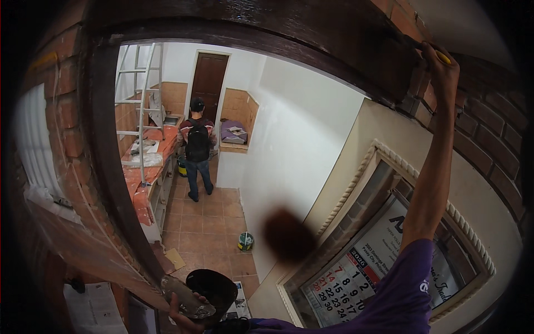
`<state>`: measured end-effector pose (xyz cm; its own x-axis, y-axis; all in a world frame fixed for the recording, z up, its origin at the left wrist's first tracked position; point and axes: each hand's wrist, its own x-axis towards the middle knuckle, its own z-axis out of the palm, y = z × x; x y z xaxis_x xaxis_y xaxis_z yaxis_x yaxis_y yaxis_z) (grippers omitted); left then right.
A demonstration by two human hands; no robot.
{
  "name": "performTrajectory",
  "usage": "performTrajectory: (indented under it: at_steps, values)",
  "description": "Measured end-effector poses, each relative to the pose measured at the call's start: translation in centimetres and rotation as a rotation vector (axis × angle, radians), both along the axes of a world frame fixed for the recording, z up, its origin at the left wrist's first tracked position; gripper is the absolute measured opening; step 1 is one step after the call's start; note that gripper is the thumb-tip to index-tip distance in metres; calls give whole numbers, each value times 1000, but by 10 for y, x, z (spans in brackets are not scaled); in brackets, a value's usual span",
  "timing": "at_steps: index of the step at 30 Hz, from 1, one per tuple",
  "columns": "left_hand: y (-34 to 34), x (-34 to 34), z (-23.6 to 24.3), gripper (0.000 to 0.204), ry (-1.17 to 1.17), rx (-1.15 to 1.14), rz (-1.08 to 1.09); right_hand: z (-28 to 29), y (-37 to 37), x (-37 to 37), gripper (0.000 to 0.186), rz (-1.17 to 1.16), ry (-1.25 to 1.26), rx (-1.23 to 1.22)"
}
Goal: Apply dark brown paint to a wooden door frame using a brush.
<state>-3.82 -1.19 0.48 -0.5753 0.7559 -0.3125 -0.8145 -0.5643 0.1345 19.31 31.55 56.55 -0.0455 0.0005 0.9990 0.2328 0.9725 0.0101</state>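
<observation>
High at the upper right, my right hand [442, 69] grips a small yellow-handled brush [443, 57]; its bristle end is hard to make out against the wood. It is up at the right end of a glossy dark brown door-frame beam [289, 33], next to brickwork. Low at the bottom left, my left hand [182, 316] holds a translucent, smeared plastic container [188, 300], its fingers partly hidden. Right beside the container is a black rounded object [211, 286] whose kind I cannot tell.
Through the doorway, a person with a black backpack [197, 140] stands facing away. An aluminium ladder [140, 111] rises by an orange-covered counter [153, 147]. A paint bucket [245, 241] sits on the tiles. A rope-edged frame [367, 167] holds a calendar [339, 289]. A reddish-brown blur [289, 236] covers part of the view.
</observation>
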Motion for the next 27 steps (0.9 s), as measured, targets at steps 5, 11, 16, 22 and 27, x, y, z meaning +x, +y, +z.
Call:
performTrajectory:
  at_steps: [5, 11, 16, 22, 27]
  values:
    - [-1, 1, 3, 48, 68, -98, 80, 2, -28, -59, 28, -213, -18, 200]
    - [-7, 0, -3, 47, 101, 72, 47, 15, -43, -85, 26, 143, -106, 174]
    - [-11, -1, -9, 51, 12, -55, 101, 1, -37, -61, 28, -128, 76, 133]
    - [-4, 10, 38, 46, -48, -262, 167, -6, -18, -37, 26, -141, 114, 38]
    - [-2, 12, 46, 45, 22, -288, 176, -1, -28, -67, 28, -387, 58, 230]
